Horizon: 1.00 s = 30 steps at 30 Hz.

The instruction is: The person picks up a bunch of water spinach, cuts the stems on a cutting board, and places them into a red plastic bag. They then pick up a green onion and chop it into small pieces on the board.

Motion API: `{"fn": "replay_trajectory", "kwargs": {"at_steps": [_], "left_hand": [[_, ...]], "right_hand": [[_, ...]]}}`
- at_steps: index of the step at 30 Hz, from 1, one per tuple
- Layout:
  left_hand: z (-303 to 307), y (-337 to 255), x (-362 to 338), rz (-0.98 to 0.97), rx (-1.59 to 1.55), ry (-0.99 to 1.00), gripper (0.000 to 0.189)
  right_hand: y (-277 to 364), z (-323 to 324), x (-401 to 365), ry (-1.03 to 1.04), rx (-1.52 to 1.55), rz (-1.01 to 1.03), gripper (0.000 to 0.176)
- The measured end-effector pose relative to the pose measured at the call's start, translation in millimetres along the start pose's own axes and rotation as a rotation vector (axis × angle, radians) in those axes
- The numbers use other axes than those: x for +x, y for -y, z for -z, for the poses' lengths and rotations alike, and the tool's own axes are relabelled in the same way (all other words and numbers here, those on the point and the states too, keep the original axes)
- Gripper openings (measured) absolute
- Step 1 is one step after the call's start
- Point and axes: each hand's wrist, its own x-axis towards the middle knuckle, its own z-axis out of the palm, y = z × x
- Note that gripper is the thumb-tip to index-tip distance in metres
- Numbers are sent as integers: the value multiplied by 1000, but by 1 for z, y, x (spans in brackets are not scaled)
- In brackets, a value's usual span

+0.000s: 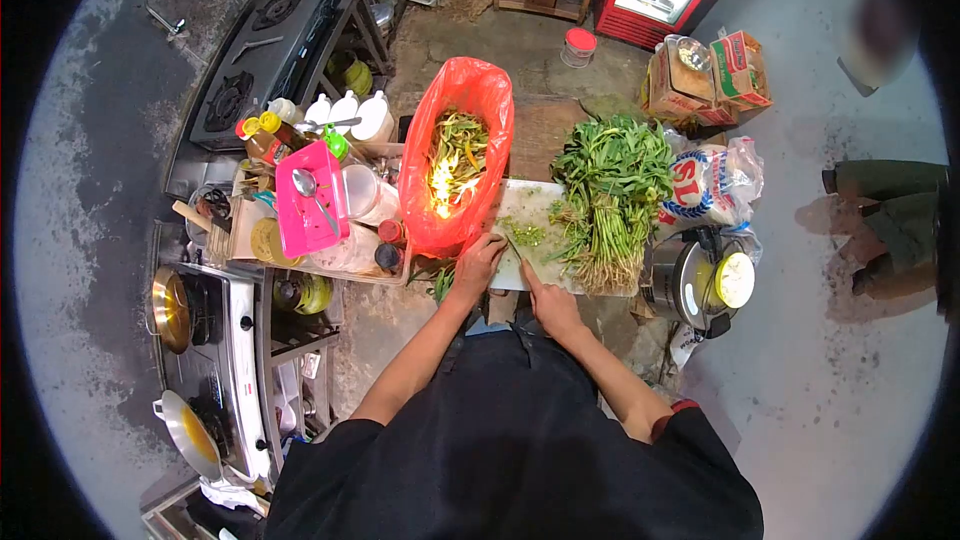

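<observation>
My right hand (553, 310) is closed round the handle of a knife (527, 272), its blade slanting up and left over a white cutting board (532, 198). At the board's near left edge, my left hand (480, 266) has its fingers curled beside the blade. Whatever those fingers pinch is too small to make out. Chopped green pieces (527, 233) lie just beyond the blade. On the board's right side rests a big bunch of leafy greens (612, 165), stems and roots toward me. Left of the board stands an open red plastic bag (448, 90) with plant scraps (459, 152) inside.
A crate with bottles (372, 120), jars and a pink tray (290, 230) holding spoons sits left. Stoves (240, 370) with pans (188, 430) line the far left. At right are a rice sack (700, 185), a pot (690, 285) and cartons (740, 70). Another person's legs (890, 225) show far right.
</observation>
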Motion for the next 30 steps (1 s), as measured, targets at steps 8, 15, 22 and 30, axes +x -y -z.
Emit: {"fn": "replay_trajectory", "kwargs": {"at_steps": [8, 15, 22, 30], "left_hand": [[-1, 1, 0, -10, -5, -1, 17], [0, 2, 0, 3, -30, 25, 20], [5, -2, 0, -16, 17, 28, 22], [2, 6, 0, -16, -2, 14, 18]], "right_hand": [[-3, -20, 14, -14, -13, -12, 77], [-13, -14, -3, -27, -37, 18, 76], [-6, 0, -2, -70, 48, -2, 69], [9, 19, -6, 22, 0, -19, 70]]}}
